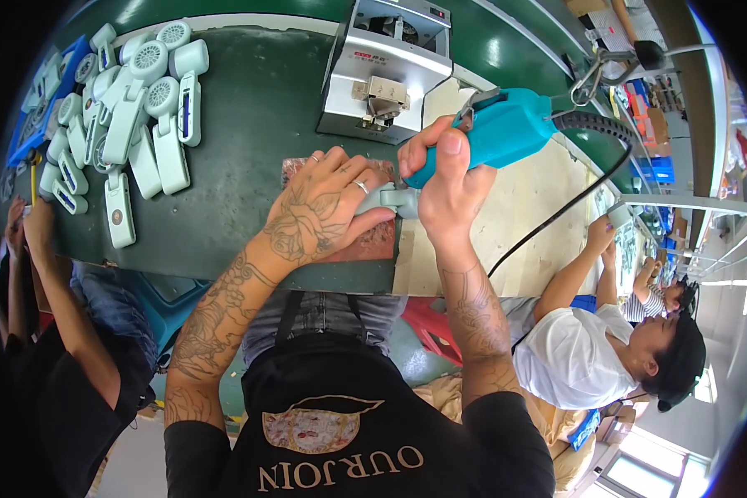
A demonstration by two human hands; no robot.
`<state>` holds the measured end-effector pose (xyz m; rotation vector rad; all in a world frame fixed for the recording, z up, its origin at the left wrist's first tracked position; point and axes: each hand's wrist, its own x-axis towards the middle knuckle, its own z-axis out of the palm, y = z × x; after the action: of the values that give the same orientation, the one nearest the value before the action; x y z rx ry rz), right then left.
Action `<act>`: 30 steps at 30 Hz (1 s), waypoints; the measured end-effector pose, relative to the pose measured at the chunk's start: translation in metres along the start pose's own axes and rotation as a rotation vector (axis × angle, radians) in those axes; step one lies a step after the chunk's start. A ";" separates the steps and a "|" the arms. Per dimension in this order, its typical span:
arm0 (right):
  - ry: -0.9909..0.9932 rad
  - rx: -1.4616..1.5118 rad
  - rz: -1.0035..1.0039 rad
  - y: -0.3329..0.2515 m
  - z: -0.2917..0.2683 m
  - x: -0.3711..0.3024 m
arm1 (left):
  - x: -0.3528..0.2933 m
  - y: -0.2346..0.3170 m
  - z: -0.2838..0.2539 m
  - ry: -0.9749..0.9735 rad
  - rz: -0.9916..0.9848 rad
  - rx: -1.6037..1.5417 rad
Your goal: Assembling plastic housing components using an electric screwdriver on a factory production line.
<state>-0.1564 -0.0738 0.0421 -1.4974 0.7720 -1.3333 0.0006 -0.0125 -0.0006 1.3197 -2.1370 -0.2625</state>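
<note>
My right hand (450,187) is wrapped round a teal electric screwdriver (513,129), its thumb on top. The tool hangs from a metal hook at its back end, and its bit is hidden behind my hand. Beneath my left hand (319,203), a pale green handheld fan (400,199) is pressed down, mostly covered by the fingers. A red mat (361,247) lies under that hand. The part of the fan that shows sticks out between my two hands, close to the right wrist.
Several pale green fans (129,124) lie heaped at the left, beside a blue tray (73,58). A silver screw feeder (382,70) stands at the back. A black cable (577,207) loops down on the right over a beige sheet (515,216). People sit on both sides.
</note>
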 end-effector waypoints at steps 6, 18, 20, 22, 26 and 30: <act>0.010 -0.055 0.011 -0.012 0.005 0.010 | -0.001 -0.001 -0.001 -0.015 -0.025 -0.014; 0.008 0.011 -0.258 0.021 0.032 0.059 | -0.006 0.002 -0.002 0.023 -0.047 -0.103; 0.004 -0.030 -0.220 0.014 0.033 0.057 | -0.005 0.003 -0.002 0.036 -0.027 -0.094; -0.032 -0.041 -0.167 0.010 0.034 0.055 | -0.007 0.001 -0.006 0.011 -0.061 -0.134; 0.078 -0.017 -0.087 -0.017 0.028 0.030 | -0.009 -0.001 -0.001 0.067 -0.053 -0.096; 0.068 0.131 -0.060 -0.031 0.002 0.000 | -0.001 -0.001 -0.002 0.032 -0.026 -0.123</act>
<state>-0.1585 -0.0628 0.0706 -1.3876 0.6734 -1.4583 0.0029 -0.0117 -0.0002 1.2733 -2.0443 -0.3741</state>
